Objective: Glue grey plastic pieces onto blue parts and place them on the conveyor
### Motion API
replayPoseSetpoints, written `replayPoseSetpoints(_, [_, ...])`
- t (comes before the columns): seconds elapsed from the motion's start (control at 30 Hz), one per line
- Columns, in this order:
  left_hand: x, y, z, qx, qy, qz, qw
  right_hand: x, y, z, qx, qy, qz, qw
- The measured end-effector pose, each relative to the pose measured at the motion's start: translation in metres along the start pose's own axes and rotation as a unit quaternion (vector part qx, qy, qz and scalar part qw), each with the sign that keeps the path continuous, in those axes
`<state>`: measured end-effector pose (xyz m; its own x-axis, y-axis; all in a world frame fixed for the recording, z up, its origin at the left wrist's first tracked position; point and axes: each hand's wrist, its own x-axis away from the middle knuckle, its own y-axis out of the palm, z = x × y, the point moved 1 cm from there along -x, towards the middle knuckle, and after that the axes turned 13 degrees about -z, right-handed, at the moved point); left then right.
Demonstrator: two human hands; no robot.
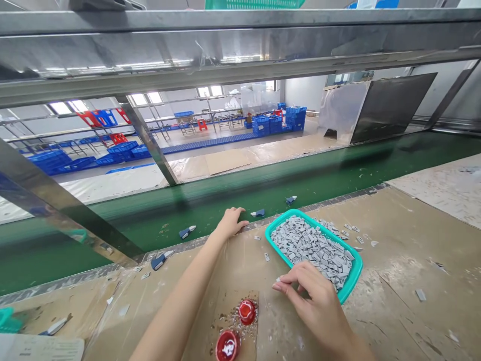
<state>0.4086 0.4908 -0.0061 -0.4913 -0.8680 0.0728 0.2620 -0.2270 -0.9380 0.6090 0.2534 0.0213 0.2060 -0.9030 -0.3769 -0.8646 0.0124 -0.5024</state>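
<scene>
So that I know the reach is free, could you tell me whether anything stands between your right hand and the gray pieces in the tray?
Nothing visible does: the right hand already lies across the near rim of the teal tray, with its fingers just over the gray pieces.

- Left hand (232, 223): palm down, fingers slightly spread and gently curved, reaching farther forward than the other hand.
- Left forearm (176, 301): bare, stretched forward on a slant from the bottom edge of the view.
- Right hand (313, 298): lower and closer to the camera, back turned up, fingers curled inward.
- Right fingertips (280, 286): thumb and forefinger pinched close together (anything between them is too small to make out).
- Right forearm (355, 348): bare, mostly cut off by the bottom edge.
</scene>
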Motion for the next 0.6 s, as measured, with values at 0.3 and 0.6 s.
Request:
replayPoseSetpoints(0.3, [-0.012, 0.012, 0.010, 0.090, -0.018, 0.004, 0.996, 0.000, 0.000, -0.006, -0.001, -0.022, 0.000, 1.000])
replayPoseSetpoints(0.6, [0.054, -0.008, 0.020, 0.401, -0.007, 0.102, 0.911, 0.002, 0.006, -0.009, -0.054, 0.047, -0.021, 0.997])
